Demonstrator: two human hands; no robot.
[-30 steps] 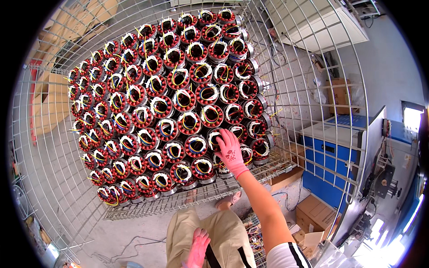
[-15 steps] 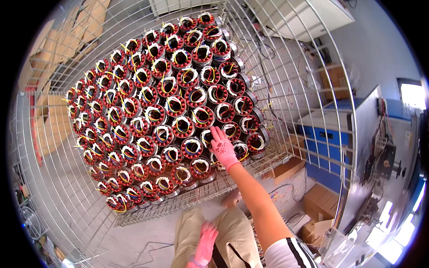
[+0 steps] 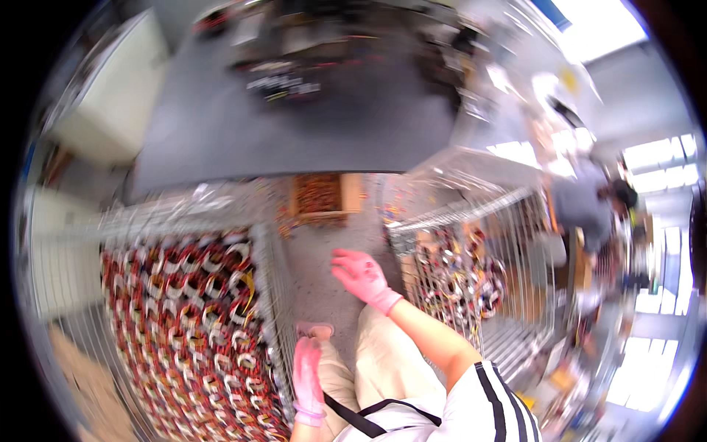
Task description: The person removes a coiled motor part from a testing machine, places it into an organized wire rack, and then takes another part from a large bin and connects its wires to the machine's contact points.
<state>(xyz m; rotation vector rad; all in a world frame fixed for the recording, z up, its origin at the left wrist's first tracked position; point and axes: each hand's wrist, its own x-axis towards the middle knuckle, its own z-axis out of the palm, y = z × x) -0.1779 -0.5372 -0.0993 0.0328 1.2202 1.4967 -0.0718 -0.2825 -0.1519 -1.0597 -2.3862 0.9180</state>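
My right hand [image 3: 362,278], in a pink glove, reaches forward over the floor with its fingers stretched out and nothing in them. Lower down, beside my leg, my left hand [image 3: 308,372] hangs in a pink glove, somewhat blurred. Its fingers look extended, and no held thing shows. To my left stands a wire cage [image 3: 274,295] full of red-ringed motor stators [image 3: 193,324] with bundled white and yellow wires. The left hand is nearest to this cage's edge. On the right, another wire cage [image 3: 515,269] holds more stators [image 3: 460,280], closer to my right hand.
Ahead lies a dark grey worktable [image 3: 294,140] with a blurred dark object [image 3: 283,85] on it. Below its edge a cardboard box [image 3: 353,193] of small reddish pieces sits on the floor, with bits scattered around. Another person [image 3: 585,202] is at the far right.
My view has swung right, from the packed cage to the worktable. My right hand has come away from the stators, holding nothing. My left hand stays low by my legs.
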